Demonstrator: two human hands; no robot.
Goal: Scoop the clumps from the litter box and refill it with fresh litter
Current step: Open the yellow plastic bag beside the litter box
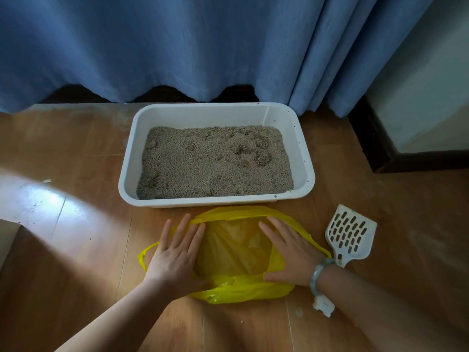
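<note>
On a wooden floor [76,179] in front of a blue curtain [177,47], a person presses both hands flat on a yellow plastic bag [233,247] spread open just in front of a white litter box [127,174]. The left hand [175,252] lies on the bag's left edge and the right hand [291,252] on its right side, fingers [181,232] straight, spread and gripping nothing. The bag's mouth gapes between the two hands, and one handle loop sticks out on the left beside the left wrist. The litter box sits on the floor between the bag and the curtain, its near rim just beside the bag's far edge. Grey-beige litter [203,163] covers the bottom of the box, its surface uneven, with darker clumps [262,157] showing toward the far right and smaller ones near the left side. A white slotted scoop [351,233] lies on the floor to the right of the bag, close to the right wrist but apart from both hands, its handle pointing toward the person. A pale green bracelet [319,271] circles the right wrist, a white charm [323,304] hanging from it.
</note>
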